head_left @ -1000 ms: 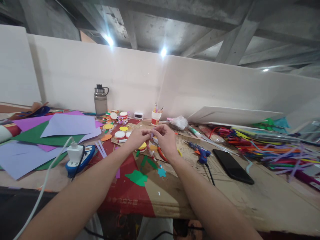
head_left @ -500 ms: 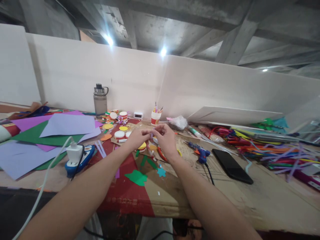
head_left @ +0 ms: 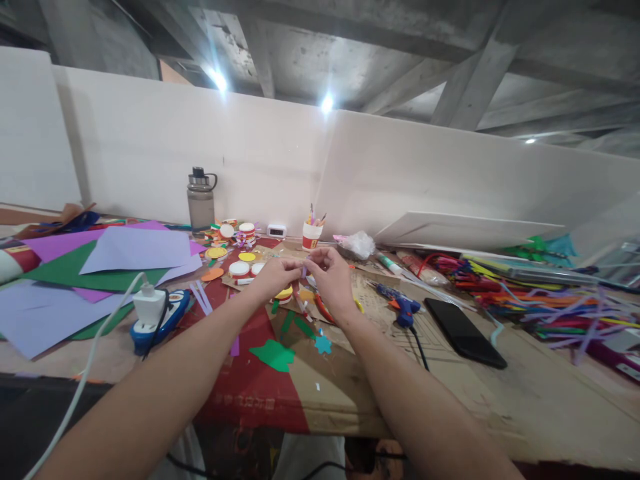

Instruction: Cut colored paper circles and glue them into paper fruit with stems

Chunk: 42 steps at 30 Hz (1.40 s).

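My left hand (head_left: 277,277) and my right hand (head_left: 331,280) meet above the middle of the worktop, fingertips pinched together. Between them shows a small purple paper strip (head_left: 304,271); most of it is hidden by the fingers. Just below the hands lie a yellow-topped round piece (head_left: 284,295) and the orange handle of what looks like scissors (head_left: 323,309), partly covered by my right hand. White-topped round pieces (head_left: 239,269) with red sides sit left of my left hand. Nearer to me are a green paper scrap (head_left: 274,355) and a blue star-shaped piece (head_left: 323,344).
A blue glue gun (head_left: 404,308) and a black phone (head_left: 465,332) lie at right, beside a heap of coloured strips (head_left: 550,300). Coloured sheets (head_left: 135,250) and a power strip (head_left: 170,313) are at left. A water bottle (head_left: 201,203) and paper cup (head_left: 311,236) stand behind.
Both hands stay almost in place, still pinched around the purple strip. Only a slight shift of the fingers shows; the things on the table have not moved.
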Motion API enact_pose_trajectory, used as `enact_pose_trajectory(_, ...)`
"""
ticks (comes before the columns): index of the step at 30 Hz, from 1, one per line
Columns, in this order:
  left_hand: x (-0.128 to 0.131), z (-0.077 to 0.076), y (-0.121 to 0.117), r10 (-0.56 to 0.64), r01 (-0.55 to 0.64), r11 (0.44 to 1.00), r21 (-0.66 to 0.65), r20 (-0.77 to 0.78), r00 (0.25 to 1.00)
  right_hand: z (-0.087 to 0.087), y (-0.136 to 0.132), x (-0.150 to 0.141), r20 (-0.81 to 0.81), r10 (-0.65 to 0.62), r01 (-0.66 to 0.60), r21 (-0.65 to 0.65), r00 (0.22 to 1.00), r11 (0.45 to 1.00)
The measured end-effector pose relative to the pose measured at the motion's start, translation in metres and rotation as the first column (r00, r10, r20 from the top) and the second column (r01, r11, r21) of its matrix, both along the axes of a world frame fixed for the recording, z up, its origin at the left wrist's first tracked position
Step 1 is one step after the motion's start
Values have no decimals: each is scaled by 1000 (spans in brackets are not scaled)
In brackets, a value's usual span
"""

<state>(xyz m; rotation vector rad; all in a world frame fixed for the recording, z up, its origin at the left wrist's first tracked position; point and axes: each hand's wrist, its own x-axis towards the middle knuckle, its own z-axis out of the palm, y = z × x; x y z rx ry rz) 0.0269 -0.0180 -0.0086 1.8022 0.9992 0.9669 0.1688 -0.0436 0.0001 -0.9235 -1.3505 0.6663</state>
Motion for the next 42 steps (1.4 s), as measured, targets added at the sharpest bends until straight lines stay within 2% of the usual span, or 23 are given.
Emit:
enact_pose_trajectory(7,1,1,-1,4,-4,1000,-12,17,1000,-2,1,0,0,47,-47,3,999,999)
enact_pose_trajectory(32,0,-1,2,-19,19,1000,-23,20,1000,3,-4,0,13,16,-16,-16,1000,1000)
enact_pose_trajectory(35,1,-1,1,-32,35,998,-54,60,998,4,-5,0,22,2,-2,-23,1000,1000)
enact_pose_trajectory(42,4,1,-4,-77,126,976,-177,261,962,6,-6,-1,-8,5,-5,-34,1000,999)
